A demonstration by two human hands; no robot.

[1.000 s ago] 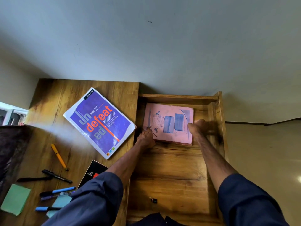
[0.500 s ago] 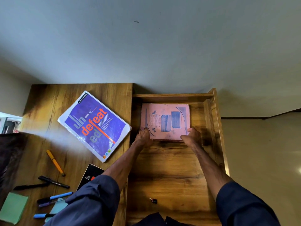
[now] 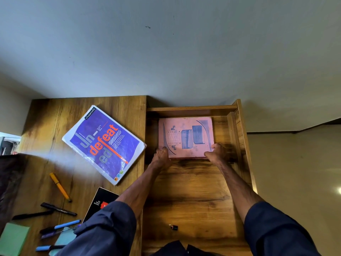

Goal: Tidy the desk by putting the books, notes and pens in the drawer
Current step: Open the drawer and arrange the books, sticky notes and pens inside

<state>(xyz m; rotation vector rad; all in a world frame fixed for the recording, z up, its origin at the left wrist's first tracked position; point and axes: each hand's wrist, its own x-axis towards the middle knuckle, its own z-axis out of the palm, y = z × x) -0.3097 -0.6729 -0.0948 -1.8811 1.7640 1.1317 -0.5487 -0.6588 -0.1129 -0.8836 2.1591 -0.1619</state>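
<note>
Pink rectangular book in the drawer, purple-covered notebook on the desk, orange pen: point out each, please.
Pink rectangular book (image 3: 186, 137): head view, middle of its front cover.
Purple-covered notebook (image 3: 104, 143): head view, middle of its cover.
Orange pen (image 3: 60, 187): head view, midway along its barrel.

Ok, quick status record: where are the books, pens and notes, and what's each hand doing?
drawer: open, right of the desk
pink book: flat at the drawer's far end
left hand: holds the pink book's near left corner
right hand: holds its near right corner, blurred
purple notebook: on the desk, not yet stowed
black book: on the desk, partly under the left sleeve
orange pen, black pens, blue pens: on the desk
green pad: desk's near left corner
</note>
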